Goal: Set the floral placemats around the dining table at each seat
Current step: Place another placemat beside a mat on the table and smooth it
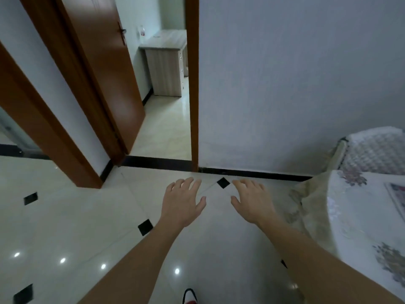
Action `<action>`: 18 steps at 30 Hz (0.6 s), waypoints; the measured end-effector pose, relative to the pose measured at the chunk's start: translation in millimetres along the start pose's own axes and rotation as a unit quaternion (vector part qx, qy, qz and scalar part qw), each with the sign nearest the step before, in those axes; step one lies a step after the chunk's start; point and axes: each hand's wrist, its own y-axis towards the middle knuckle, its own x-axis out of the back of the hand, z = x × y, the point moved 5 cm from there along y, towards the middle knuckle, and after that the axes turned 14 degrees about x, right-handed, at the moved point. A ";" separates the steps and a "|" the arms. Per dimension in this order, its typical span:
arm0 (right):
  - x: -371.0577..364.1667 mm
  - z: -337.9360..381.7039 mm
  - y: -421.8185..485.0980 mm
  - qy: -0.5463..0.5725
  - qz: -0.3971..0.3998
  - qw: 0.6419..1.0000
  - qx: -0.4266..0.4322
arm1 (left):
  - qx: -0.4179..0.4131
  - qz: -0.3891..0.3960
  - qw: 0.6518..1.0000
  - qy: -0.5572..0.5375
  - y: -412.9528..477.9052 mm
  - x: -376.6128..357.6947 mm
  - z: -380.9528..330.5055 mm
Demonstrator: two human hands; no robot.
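Glossy pale floor tiles (65, 216) with black diamond insets fill most of my view. An open brown door (105, 73) stands at eleven o'clock and a plain wall (285, 84) at twelve. My left hand (184, 202) and right hand (252, 202) hang out in front over the floor, fingers spread and relaxed, holding nothing.

The dining table (355, 227), under a flowered cloth, sits at three o'clock. One corner of what I take to be a floral placemat (396, 198) lies on it at the frame's edge. A covered chair (372, 148) stands near it at two o'clock.

I judge I'm between seats with no mat in hand. To do this well I should turn toward three o'clock and bring the whole table into view. Once I have a mat, I'd lay it square to the table edge facing a chair and press it flat without rucking the cloth.
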 end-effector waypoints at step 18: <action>8.8 -141.2 108.9 0.011 -0.024 0.985 -0.169 | -0.201 0.030 0.978 -0.052 215.0 -43.4 -114.1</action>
